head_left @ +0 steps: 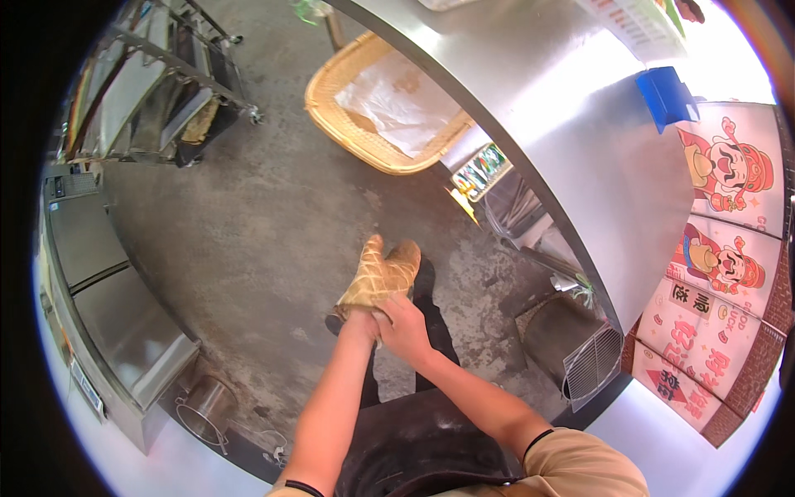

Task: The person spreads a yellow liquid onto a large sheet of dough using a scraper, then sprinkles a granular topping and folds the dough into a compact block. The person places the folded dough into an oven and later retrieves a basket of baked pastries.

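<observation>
A tan quilted oven mitt (379, 280) covers my left hand (362, 320), leaving only the wrist bare. Its two lobes point forward and stand apart, but the fingers inside are hidden. My right hand (402, 328) is closed on the mitt's cuff at the left wrist, with the fingertips partly out of sight. Both hands are held in front of my body, above the grey floor. Below them my dark trouser legs and shoes show in part.
A metal worktable (571, 124) curves along the right, with a wicker basket (331, 103) lined with white plastic by its edge. A wheeled rack (141, 91) stands far left. Steel cabinets (116, 306), a metal pot (207, 407) and a dark cylindrical container (542, 340) are nearer.
</observation>
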`<state>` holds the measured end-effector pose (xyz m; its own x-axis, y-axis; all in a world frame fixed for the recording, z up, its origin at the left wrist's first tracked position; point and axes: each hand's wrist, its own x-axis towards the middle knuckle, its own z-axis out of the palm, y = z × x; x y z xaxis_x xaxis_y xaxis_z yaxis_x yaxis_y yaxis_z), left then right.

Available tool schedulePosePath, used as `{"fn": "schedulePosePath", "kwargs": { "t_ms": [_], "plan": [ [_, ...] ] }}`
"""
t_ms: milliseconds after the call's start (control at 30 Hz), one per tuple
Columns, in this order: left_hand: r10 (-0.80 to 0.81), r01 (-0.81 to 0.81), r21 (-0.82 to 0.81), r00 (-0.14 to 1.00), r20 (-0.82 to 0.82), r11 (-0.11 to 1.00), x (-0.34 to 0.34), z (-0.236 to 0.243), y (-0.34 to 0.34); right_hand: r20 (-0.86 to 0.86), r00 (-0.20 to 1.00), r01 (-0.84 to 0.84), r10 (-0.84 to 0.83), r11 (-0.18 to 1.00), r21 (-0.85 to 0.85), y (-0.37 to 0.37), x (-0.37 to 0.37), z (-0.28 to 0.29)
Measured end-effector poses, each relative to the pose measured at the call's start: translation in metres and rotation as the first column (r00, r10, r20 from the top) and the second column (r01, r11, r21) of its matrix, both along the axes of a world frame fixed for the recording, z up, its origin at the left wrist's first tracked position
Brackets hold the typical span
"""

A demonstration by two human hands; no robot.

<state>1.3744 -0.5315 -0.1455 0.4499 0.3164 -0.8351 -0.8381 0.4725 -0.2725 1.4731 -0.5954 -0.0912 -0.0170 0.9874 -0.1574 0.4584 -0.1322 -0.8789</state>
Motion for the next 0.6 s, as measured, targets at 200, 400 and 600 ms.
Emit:
{"fn": "schedulePosePath", "kwargs": {
  "t_ms": [200, 400, 600],
  "plan": [
    [0.163, -0.144, 0.093, 0.955, -0.247, 0.985, 0.083, -0.066, 0.016, -0.161, 0.948, -0.287, 0.274, 0.956, -0.062, -0.022, 0.095, -0.039],
    [-0.048, 0.347, 0.254, 0.670, -0.741, 0.903, 0.083, -0.056, 0.022, 0.449, 0.750, 0.505, -0.486, 0.859, 0.086, 0.062, 0.319, -0.263],
    [-0.029, 0.104, 0.085, 0.785, -0.619, 0.991, 0.011, -0.097, -0.025, 0.761, 0.577, 0.656, -0.296, 0.724, -0.215, 0.114, 0.434, -0.383]
  ]
}}
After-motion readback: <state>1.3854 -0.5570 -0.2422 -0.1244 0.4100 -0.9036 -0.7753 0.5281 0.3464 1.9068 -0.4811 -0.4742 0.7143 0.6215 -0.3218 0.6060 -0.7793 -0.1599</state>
